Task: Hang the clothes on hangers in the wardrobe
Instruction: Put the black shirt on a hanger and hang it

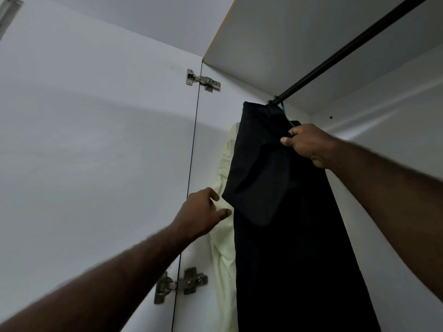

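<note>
Under rail (335, 58): right grip (309, 144) pinches dark garment (287, 259); left grip (201, 212) by pale shirt (224, 259).

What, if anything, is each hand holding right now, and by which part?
The right hand pinches the dark garment near its top, below the green hanger. The left hand holds nothing, open beside the pale garment.

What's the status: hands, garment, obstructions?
Right hand pinches dark garment. Left hand open, at pale garment. Dark garment hangs from green hanger on rail. Nothing seen blocking.
</note>
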The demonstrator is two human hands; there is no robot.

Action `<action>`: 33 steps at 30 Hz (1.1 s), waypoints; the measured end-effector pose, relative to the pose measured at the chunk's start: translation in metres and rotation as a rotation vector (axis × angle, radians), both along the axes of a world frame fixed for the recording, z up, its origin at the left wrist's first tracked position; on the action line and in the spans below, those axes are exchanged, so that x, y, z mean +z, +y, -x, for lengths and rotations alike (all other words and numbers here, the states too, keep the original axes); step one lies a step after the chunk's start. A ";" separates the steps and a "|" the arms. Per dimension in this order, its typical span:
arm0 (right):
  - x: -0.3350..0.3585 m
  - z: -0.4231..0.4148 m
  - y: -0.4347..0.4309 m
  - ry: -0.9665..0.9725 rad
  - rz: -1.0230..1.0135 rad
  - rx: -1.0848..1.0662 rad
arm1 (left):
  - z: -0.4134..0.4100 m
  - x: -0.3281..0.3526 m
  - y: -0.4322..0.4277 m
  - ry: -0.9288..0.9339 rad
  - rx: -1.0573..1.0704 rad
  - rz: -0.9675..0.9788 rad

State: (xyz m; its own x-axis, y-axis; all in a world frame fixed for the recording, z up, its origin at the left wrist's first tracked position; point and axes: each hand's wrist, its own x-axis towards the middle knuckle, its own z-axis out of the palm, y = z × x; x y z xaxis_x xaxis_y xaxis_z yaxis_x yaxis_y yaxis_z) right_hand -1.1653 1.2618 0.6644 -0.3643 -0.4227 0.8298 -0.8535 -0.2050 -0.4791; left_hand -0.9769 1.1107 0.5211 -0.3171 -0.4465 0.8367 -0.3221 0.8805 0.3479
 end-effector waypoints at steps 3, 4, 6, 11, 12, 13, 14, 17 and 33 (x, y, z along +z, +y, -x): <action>0.005 0.007 -0.001 0.010 0.062 -0.035 | 0.019 0.000 0.010 0.068 -0.051 -0.053; 0.005 0.009 -0.003 0.023 0.079 -0.050 | 0.024 0.000 0.015 0.102 -0.065 -0.062; 0.004 0.014 -0.006 0.068 0.096 -0.106 | 0.034 0.003 0.023 0.170 -0.083 -0.072; 0.002 0.024 -0.021 0.146 0.136 -0.199 | 0.040 0.012 0.035 0.182 0.067 0.023; 0.003 0.026 -0.023 0.158 0.142 -0.209 | 0.039 0.015 0.035 0.173 0.107 0.050; 0.003 0.027 -0.025 0.168 0.148 -0.216 | 0.038 0.019 0.035 0.172 0.137 0.075; 0.005 0.028 -0.027 0.177 0.151 -0.222 | 0.037 0.024 0.034 0.176 0.153 0.100; 0.007 0.029 -0.031 0.217 0.163 -0.236 | 0.028 0.035 0.028 0.236 0.112 0.151; -0.038 0.024 -0.089 0.068 0.213 -0.025 | -0.020 0.042 -0.002 0.552 -0.435 -0.294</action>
